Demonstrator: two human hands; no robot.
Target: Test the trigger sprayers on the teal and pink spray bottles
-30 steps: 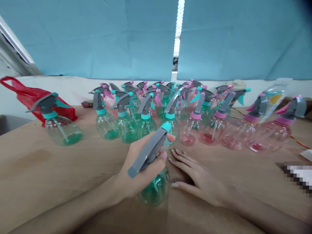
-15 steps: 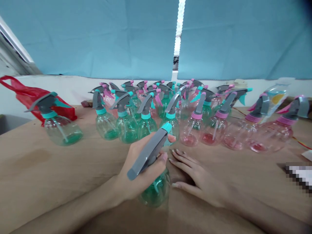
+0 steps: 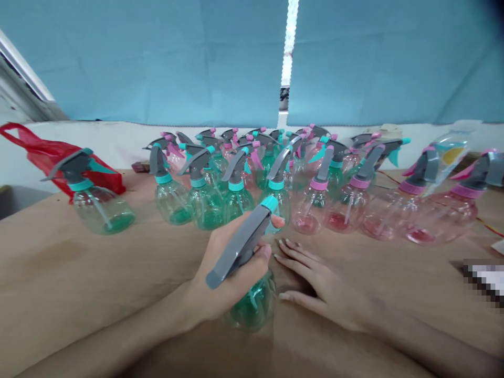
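Observation:
My left hand is wrapped round the neck of a green spray bottle with a grey head and a turquoise nozzle. The hand hides the bottle's collar and most of its trigger. Through the clear body a dip tube shows. To the right of this bottle, my right hand lies palm down on the wooden table, fingers stretched out and holding nothing. Just beyond the hands stand a green spray bottle and a pink spray bottle, part of a dense group with grey heads.
A lone green spray bottle stands at the left, before a red plastic bag. At the right are a clear plastic bottle and a blurred-out flat object. A blue curtain hangs behind the table.
The view has shifted very slightly. Both hands and the held spray bottle keep the same places.

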